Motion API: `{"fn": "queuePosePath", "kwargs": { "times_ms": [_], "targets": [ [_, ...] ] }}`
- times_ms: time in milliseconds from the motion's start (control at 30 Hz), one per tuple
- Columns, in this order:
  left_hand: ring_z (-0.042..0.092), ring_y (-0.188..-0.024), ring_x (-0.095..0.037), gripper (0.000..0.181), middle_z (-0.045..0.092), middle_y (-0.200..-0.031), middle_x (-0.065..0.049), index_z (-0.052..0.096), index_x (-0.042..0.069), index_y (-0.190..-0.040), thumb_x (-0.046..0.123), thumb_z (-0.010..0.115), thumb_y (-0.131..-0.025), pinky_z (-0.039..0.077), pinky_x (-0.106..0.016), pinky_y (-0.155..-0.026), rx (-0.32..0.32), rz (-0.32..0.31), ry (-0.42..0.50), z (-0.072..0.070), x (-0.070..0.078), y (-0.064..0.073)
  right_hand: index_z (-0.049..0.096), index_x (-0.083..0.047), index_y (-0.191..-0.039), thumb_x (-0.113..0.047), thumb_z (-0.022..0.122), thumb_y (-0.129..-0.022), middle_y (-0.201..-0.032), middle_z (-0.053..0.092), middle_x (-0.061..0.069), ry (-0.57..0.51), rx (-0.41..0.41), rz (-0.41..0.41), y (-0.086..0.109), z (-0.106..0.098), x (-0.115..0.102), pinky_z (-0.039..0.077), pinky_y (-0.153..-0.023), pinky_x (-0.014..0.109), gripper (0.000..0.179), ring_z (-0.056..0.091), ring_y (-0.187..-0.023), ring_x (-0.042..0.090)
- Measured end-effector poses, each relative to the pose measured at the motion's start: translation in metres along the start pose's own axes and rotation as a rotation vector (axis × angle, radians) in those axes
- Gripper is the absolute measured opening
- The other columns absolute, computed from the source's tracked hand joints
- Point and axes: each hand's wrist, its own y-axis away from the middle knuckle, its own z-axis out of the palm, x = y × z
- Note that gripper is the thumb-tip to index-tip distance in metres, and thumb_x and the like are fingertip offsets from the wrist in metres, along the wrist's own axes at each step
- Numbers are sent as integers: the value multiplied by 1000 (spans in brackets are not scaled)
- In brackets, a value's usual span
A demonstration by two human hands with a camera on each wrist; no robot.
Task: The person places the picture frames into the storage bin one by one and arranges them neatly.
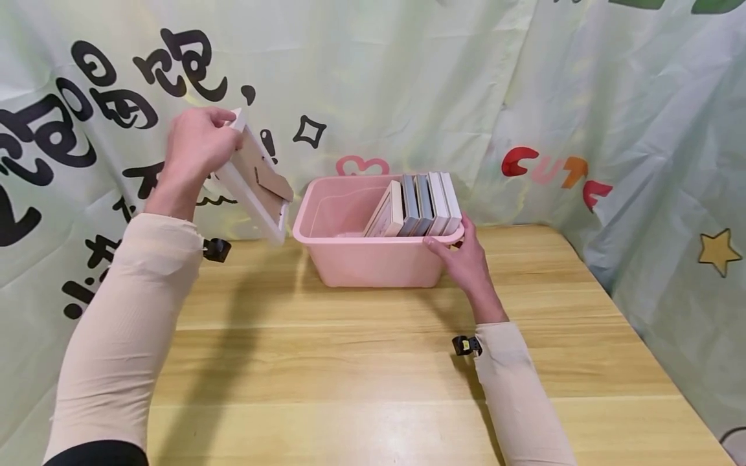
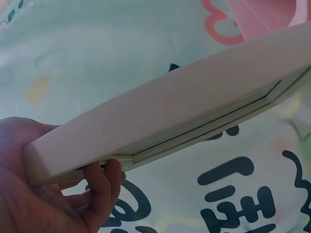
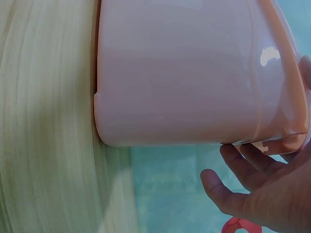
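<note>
My left hand (image 1: 201, 144) grips a white picture frame (image 1: 256, 178) by its upper corner, left of the pink plastic bin (image 1: 373, 262) and above the table. The frame hangs tilted, its brown backing and folding stand facing the head camera. In the left wrist view, fingers (image 2: 99, 187) curl round the frame's edge. My right hand (image 1: 464, 259) holds the bin's right end at the rim, thumb on the rim and fingers below it. Several picture frames (image 1: 440, 204) in white and grey stand on edge in the bin's right part; the leftmost one leans.
The bin stands on a wooden table (image 1: 361, 362) near its back edge. A pale printed cloth (image 1: 408, 77) with dark lettering hangs close behind and along the sides. Small black cameras (image 1: 217, 250) sit on both wrists.
</note>
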Motion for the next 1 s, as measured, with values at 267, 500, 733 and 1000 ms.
{"fn": "queuePosePath", "kwargs": {
  "times_ms": [267,500,733,1000],
  "targets": [
    [50,-119,-16,58,48,-148,1,45,32,-145,26,52,-88,47,-24,-77,-1,-9,55,2,16,2,9,-31,-156,-67,69,-74,-155,35,8,0,1,-10,1,-1,0,35,-111,52,108,39,-139,32],
    [50,-119,-16,58,49,-147,1,46,30,-145,26,52,-87,46,-23,-77,10,22,47,5,29,2,8,-30,-156,-67,69,-74,-155,35,9,-7,-1,-22,1,-3,-1,35,-110,53,108,38,-140,33],
    [52,-115,-16,59,54,-142,-1,49,27,-143,22,52,-84,46,-23,-74,32,63,40,12,39,-1,9,-31,-155,-67,69,-74,-155,36,7,-10,1,-16,1,-2,-2,37,-109,52,107,40,-138,31],
    [53,-111,-15,58,57,-131,-1,51,27,-142,21,51,-84,46,-22,-75,27,79,54,25,50,-1,11,-32,-155,-67,70,-73,-154,37,7,-11,9,-16,2,-2,-2,38,-109,51,106,41,-138,30]
  ]
}}
